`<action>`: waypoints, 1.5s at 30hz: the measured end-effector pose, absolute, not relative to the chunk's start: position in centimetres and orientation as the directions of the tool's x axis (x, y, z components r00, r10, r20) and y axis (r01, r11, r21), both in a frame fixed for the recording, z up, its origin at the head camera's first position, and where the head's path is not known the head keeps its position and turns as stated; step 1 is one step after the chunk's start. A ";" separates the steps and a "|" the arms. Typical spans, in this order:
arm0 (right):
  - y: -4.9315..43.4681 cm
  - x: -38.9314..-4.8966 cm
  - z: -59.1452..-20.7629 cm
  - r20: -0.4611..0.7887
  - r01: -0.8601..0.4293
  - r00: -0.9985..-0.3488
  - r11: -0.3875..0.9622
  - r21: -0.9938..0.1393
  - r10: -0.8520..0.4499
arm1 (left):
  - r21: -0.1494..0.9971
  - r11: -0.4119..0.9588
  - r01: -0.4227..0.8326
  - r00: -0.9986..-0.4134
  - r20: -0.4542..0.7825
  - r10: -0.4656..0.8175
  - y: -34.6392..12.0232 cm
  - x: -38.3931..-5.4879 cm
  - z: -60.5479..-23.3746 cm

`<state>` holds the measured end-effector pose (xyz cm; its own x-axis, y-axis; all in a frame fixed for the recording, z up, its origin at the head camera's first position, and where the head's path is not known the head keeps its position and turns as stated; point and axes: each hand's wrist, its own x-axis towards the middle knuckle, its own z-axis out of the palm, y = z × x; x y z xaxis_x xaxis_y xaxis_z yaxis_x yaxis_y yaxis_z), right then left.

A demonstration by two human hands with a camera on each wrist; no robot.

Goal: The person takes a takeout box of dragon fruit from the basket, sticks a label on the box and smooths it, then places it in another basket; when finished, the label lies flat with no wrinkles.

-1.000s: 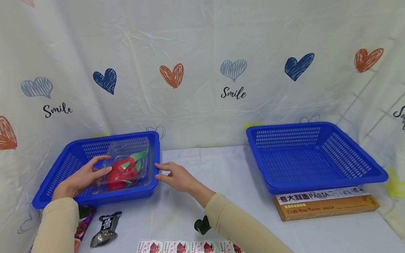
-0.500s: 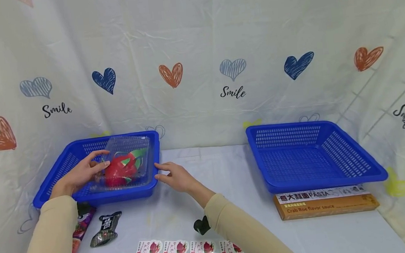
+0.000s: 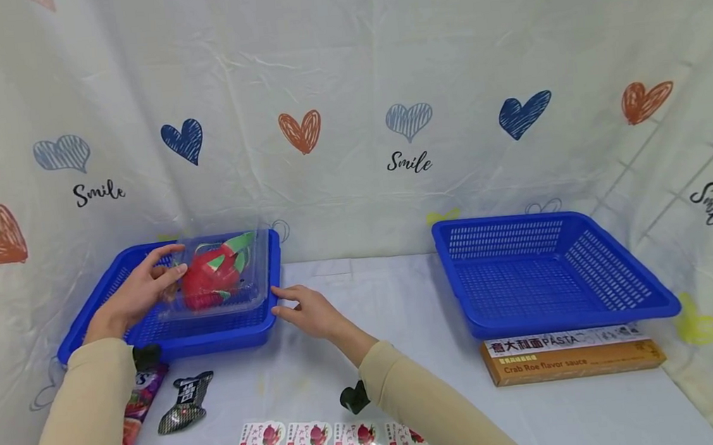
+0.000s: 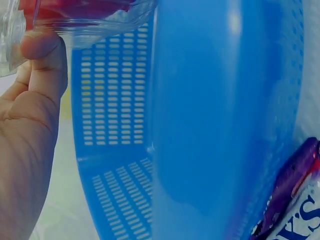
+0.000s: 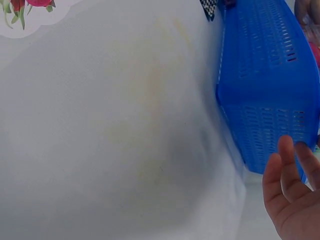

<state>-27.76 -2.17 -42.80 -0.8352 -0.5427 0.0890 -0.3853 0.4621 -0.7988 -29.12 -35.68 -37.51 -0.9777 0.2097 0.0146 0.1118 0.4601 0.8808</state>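
Observation:
My left hand (image 3: 136, 291) holds a clear plastic box (image 3: 253, 274) by its left side. Inside the box lies a red dragon fruit (image 3: 211, 277) with green tips. The box is raised above the floor of the left blue basket (image 3: 214, 342); in the left wrist view, the thumb presses the side of the box (image 4: 85, 35). My right hand (image 3: 313, 313) pinches the right rim of that same basket. Seen from the right wrist, its fingers (image 5: 287, 170) lie along the outer wall, and its thumb is hidden.
Another blue basket (image 3: 515, 286) stands at right, with a pasta box (image 3: 573, 366) before it. A black snack packet (image 3: 186, 403), a purple packet (image 3: 140, 411), a dark green object (image 3: 354, 396) and a strip of dragon fruit stickers (image 3: 312, 437) lie in front.
The clear box with the dragon fruit has risen away from the basket floor, and my left hand has moved up and slightly left with it. My right hand stays at the rim.

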 end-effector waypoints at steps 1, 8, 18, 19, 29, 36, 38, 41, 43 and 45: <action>-2.2 -27.8 -42.8 0.092 -0.386 -0.837 0.461 -0.799 -0.540 | 0.881 0.458 0.117 -0.978 0.022 0.209 -35.6 -29.2 -37.4; -2.1 -27.3 -42.7 0.136 -0.383 -0.861 0.447 -0.808 -0.491 | 0.874 0.458 0.160 -0.973 0.061 0.223 -34.7 -29.9 -36.6; -1.0 -27.2 -41.8 0.161 -0.340 -0.897 0.409 -0.847 -0.412 | 0.896 0.416 0.154 -0.973 0.064 0.224 -34.2 -30.1 -35.8; -0.9 -27.2 -41.7 0.169 -0.339 -0.899 0.398 -0.852 -0.404 | 0.898 0.412 0.157 -0.971 0.065 0.229 -34.1 -30.0 -35.7; -0.7 -27.8 -39.7 0.199 -0.303 -0.906 0.247 -0.920 -0.373 | 0.887 0.432 0.165 -0.972 0.072 0.225 -32.5 -29.7 -34.5; -0.4 -28.2 -38.7 0.256 -0.320 -0.917 0.183 -0.929 -0.307 | 0.858 0.482 0.175 -0.967 0.058 0.248 -30.6 -30.1 -34.0; -0.3 -28.1 -38.4 0.258 -0.319 -0.921 0.187 -0.929 -0.290 | 0.853 0.491 0.178 -0.966 0.057 0.251 -30.2 -30.1 -33.9; -0.1 -27.9 -37.9 0.260 -0.313 -0.929 0.186 -0.931 -0.264 | 0.840 0.511 0.184 -0.966 0.059 0.250 -29.6 -30.1 -33.7; 0.2 -27.8 -37.6 0.255 -0.304 -0.934 0.183 -0.935 -0.250 | 0.835 0.517 0.189 -0.965 0.060 0.255 -29.3 -30.1 -33.4; 0.5 -27.8 -37.3 0.245 -0.289 -0.941 0.180 -0.940 -0.232 | 0.820 0.535 0.203 -0.962 0.065 0.266 -28.9 -30.1 -33.3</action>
<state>-27.76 0.45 -37.33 -0.9415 -0.2319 0.2446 -0.2887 0.1800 -0.9404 -30.11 -28.90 -33.26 -0.9617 0.2663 0.0646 0.2031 0.5347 0.8203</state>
